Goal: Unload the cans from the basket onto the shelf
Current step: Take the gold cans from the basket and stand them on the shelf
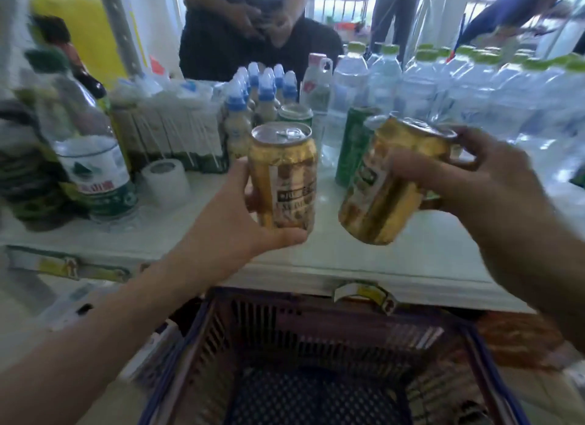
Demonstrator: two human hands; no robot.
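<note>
My left hand (232,217) grips a gold can (285,178) upright, just above the white shelf (332,260). My right hand (474,174) holds a second gold can (384,184) tilted, its top leaning right and away from me, also over the shelf. Two green cans stand on the shelf behind them, one (296,116) in the middle and one (351,143) partly hidden by the tilted can. The dark blue basket (316,326) sits below the shelf's front edge; I see no cans on the visible part of its floor.
Many clear water bottles with green caps (459,89) fill the shelf's right and back. Small blue-capped bottles (259,92) stand at the centre back, a white tape roll (166,181) and a large bottle (91,159) at the left. A person (247,26) stands behind the shelf.
</note>
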